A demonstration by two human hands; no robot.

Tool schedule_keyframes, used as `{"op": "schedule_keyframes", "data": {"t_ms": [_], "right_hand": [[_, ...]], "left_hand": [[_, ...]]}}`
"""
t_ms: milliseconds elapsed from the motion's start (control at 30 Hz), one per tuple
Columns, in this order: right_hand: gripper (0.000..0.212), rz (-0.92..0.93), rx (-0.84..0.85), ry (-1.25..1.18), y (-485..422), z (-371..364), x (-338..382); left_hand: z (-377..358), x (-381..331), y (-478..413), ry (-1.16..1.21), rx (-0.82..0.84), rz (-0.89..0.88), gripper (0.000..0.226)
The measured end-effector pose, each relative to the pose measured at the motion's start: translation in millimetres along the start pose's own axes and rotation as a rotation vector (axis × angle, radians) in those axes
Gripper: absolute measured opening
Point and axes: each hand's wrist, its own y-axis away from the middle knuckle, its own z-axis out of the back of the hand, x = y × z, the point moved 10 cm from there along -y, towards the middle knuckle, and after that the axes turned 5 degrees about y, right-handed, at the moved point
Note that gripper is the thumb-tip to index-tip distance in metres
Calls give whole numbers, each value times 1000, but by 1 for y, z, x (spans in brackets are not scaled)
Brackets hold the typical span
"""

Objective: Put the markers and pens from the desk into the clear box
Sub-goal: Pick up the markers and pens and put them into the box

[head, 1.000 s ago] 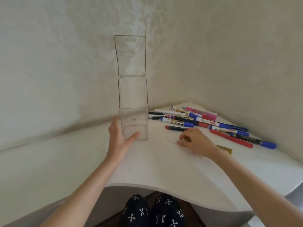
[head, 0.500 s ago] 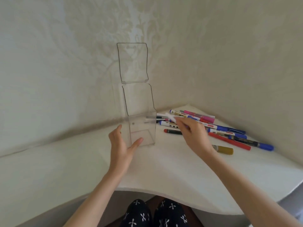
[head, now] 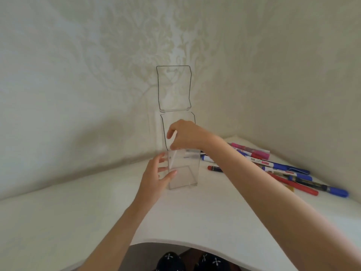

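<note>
A tall clear box (head: 190,173) stands on the white desk (head: 195,216) in the corner, its hinged lid (head: 173,89) flipped up against the wall. My left hand (head: 156,178) steadies the box's left side, thumb on the front wall. My right hand (head: 186,134) hovers over the box's open top, fingertips pinched on a white pen (head: 173,160) that hangs down inside the box. To the right lies a pile of markers and pens (head: 273,165): pink, blue, red and black ones, partly hidden by my right forearm.
Patterned walls meet right behind the box. The desk's curved front edge (head: 166,242) runs near my knees. A long blue-capped pen (head: 330,189) and a red pen (head: 300,187) lie nearest the right wall.
My right hand picked the white pen off the desk, carried it up and left, and now holds it down into the box. My left hand stayed on the box.
</note>
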Motion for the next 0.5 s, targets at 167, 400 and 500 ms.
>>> {"op": "schedule_keyframes", "data": {"t_ms": [167,400,500], "right_hand": [[49,-10,-70,-192,35,20,-30],[16,-257,-238,-122,132,31,-208],[15,-370,-286,-155,166,8,-267]], "left_hand": [[12,-54,35,-230,-177,-322,41],[-126,-64,43,-247,348,-404,20],[-171,-61,19,-215,380,-357,25]]}}
